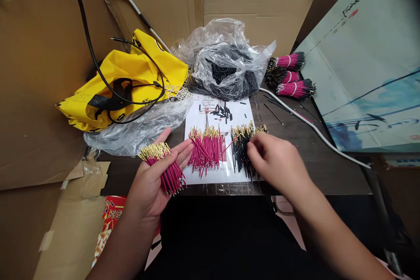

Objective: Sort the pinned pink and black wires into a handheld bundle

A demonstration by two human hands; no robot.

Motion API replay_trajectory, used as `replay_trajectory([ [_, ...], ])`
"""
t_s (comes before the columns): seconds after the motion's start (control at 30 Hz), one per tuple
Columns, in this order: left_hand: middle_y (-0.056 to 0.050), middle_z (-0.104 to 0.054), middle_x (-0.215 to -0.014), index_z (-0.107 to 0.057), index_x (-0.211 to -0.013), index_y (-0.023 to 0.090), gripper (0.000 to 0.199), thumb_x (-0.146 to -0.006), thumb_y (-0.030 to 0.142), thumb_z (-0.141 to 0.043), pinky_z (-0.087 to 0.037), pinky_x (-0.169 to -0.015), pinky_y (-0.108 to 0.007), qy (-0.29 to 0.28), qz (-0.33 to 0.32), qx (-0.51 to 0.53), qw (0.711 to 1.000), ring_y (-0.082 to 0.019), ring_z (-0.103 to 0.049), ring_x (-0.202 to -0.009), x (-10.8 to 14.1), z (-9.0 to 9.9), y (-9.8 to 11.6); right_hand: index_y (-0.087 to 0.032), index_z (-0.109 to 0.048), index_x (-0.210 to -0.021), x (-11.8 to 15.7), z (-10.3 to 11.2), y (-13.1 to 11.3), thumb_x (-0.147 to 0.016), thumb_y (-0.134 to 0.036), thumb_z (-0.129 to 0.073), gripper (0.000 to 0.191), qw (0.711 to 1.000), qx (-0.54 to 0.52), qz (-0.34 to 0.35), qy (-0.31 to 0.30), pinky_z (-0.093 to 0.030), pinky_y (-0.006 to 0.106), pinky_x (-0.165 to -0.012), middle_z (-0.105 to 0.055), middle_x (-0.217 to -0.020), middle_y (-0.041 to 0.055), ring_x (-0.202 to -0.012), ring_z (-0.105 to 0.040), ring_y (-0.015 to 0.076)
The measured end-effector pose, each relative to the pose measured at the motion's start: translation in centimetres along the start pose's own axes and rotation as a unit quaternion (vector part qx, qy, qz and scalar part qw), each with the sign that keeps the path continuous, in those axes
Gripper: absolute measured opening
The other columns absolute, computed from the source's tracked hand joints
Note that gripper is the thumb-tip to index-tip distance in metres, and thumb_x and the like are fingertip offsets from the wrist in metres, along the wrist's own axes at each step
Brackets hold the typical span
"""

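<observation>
A thick bundle of magenta wires (pixel 169 175) with gold terminals rests in my left hand (pixel 152 183), the thumb across it and the other fingers stretched toward the paper. My right hand (pixel 278 157) is at the pile of black wires (pixel 241 148), its fingers curled together; what they pinch is hidden. A second group of magenta wires (pixel 206 148) lies on the white paper (pixel 193 113) between my hands, gold ends pointing away from me. Short black sleeves (pixel 225 113) are scattered on the paper above the wires.
Behind the paper sits a clear plastic bag (pixel 229 65) full of black sleeves. Tied wire bundles (pixel 297 88) lie at the right, beside a white cable (pixel 308 124). A yellow bag (pixel 121 70) with a black cable (pixel 88 48) is at the left. Cardboard (pixel 236 22) walls the back.
</observation>
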State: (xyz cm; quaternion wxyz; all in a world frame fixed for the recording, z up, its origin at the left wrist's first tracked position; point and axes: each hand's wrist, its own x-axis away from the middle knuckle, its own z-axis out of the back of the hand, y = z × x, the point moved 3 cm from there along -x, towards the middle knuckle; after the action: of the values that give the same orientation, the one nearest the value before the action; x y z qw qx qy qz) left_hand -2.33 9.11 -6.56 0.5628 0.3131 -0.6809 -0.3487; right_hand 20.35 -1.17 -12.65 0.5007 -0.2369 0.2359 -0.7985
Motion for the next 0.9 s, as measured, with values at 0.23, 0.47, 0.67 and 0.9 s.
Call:
replay_trajectory([
  [0.23,-0.016,-0.073,-0.117,-0.038,-0.153,0.026,0.073,-0.088,0.003,-0.059,-0.056,-0.101,-0.035,0.012,-0.008,-0.003,1.000,-0.025,-0.069,-0.113,-0.2,-0.5,0.4,-0.023,-0.056,-0.073,0.4,0.1,4.3,-0.092,-0.045,-0.048,0.030,0.993,0.033,-0.083,-0.081,-0.028,0.032,-0.056,-0.063,-0.065,0.0009,-0.061,-0.052,0.0179],
  [0.47,-0.017,-0.072,-0.121,-0.038,-0.153,0.025,0.074,-0.086,0.002,-0.062,-0.053,-0.105,-0.039,0.000,-0.028,-0.007,1.000,-0.026,-0.067,-0.116,-0.4,0.1,0.5,-0.023,-0.057,-0.069,0.0,0.3,3.9,-0.086,-0.036,-0.050,0.022,0.992,0.051,-0.074,-0.093,-0.029,0.032,-0.058,-0.063,-0.066,0.0015,-0.063,-0.052,0.0182],
  [0.67,-0.015,-0.072,-0.122,-0.041,-0.151,0.026,0.071,-0.086,0.004,-0.062,-0.052,-0.106,-0.038,0.012,-0.053,-0.022,0.998,-0.024,-0.065,-0.120,-0.5,0.9,1.3,-0.025,-0.066,-0.080,-0.1,0.6,4.2,-0.086,-0.042,-0.053,0.023,0.986,0.082,-0.069,-0.125,-0.028,0.032,-0.054,-0.066,-0.073,0.0026,-0.064,-0.056,0.0195],
  [0.9,-0.014,-0.073,-0.119,-0.040,-0.152,0.024,0.071,-0.087,0.002,-0.060,-0.049,-0.110,-0.038,0.040,-0.072,-0.026,0.996,-0.024,-0.066,-0.119,-1.1,1.5,2.0,-0.022,-0.063,-0.074,-0.7,0.9,5.0,-0.085,-0.033,-0.052,0.019,0.990,0.008,-0.045,-0.131,-0.032,0.031,-0.056,-0.064,-0.068,0.0010,-0.060,-0.053,0.0152],
])
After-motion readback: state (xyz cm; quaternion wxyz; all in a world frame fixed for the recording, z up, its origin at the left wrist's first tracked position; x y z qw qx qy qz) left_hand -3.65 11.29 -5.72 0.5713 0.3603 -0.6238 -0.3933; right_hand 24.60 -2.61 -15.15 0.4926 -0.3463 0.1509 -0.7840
